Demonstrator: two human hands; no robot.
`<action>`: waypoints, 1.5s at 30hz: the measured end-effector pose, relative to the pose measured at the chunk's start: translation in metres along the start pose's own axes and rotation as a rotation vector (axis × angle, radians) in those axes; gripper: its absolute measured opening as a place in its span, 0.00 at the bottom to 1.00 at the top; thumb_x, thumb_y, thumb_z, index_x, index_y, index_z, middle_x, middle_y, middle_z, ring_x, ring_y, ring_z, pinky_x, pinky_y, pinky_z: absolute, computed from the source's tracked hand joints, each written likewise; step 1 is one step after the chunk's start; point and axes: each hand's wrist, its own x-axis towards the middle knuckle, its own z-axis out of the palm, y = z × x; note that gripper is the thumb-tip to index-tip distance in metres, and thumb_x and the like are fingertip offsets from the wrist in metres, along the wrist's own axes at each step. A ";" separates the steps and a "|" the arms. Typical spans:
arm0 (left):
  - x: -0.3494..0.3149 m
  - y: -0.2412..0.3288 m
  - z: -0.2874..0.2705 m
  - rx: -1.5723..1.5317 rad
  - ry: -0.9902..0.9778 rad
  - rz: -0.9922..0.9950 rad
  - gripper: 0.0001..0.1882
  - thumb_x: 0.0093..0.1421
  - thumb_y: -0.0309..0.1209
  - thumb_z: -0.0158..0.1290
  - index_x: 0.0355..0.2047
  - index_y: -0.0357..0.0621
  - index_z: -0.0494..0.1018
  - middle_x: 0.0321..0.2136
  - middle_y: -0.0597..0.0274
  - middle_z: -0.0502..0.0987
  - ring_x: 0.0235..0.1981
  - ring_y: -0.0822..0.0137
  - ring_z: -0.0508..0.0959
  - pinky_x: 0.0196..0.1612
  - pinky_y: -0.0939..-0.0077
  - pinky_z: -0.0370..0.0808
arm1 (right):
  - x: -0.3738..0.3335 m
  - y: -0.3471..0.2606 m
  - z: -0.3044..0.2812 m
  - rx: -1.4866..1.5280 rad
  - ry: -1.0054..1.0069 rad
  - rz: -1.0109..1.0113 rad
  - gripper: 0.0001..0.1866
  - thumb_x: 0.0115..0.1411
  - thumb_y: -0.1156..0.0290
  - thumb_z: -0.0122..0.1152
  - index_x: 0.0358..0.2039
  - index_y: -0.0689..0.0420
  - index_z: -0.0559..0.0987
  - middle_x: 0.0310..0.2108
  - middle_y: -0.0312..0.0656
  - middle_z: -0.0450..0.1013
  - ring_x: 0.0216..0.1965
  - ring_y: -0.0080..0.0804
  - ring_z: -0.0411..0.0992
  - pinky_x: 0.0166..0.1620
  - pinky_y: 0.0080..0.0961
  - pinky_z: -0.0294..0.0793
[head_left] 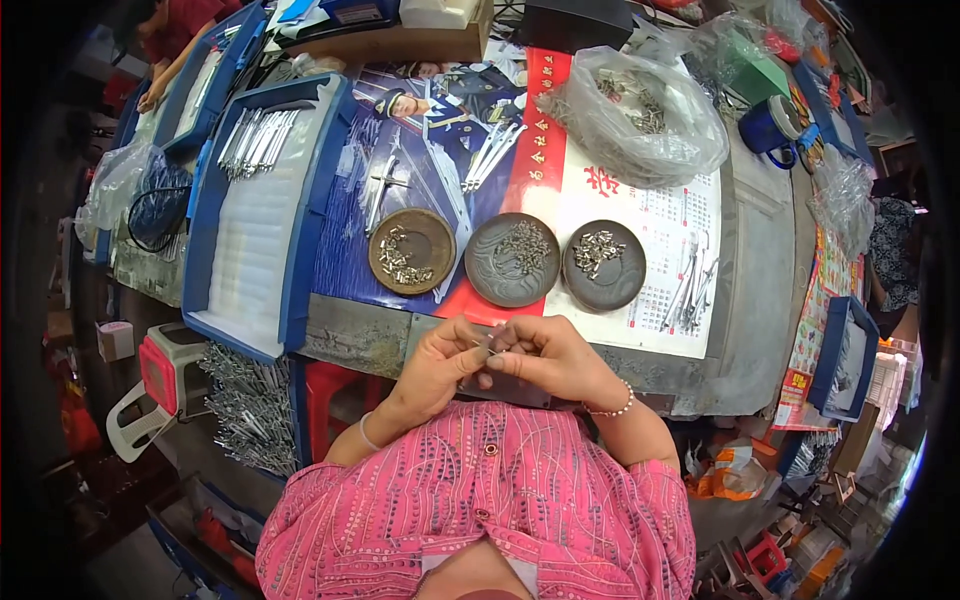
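Pinching a small metal part (492, 345) between left hand (440, 358) and right hand (545, 358), fingertips pressed together at table edge (370, 335). Keeping three round dishes (512, 259) near at twelve o'clock, probably steadying wrists for alignment.

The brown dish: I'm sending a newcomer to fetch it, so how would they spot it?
On the poster-covered table, three round dishes sit in a row beyond the hands. The brown dish is leftmost, beside the blue tray. Its neighbours, the middle dish and right dish, are dark grey.
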 end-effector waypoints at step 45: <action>0.000 0.040 -0.049 0.021 -0.099 -0.274 0.12 0.58 0.28 0.49 0.41 0.36 0.70 0.30 0.63 0.75 0.30 0.75 0.76 0.34 0.82 0.75 | 0.039 0.024 0.033 0.174 0.187 0.190 0.10 0.58 0.67 0.55 0.25 0.59 0.72 0.12 0.32 0.66 0.11 0.12 0.60 0.13 0.08 0.52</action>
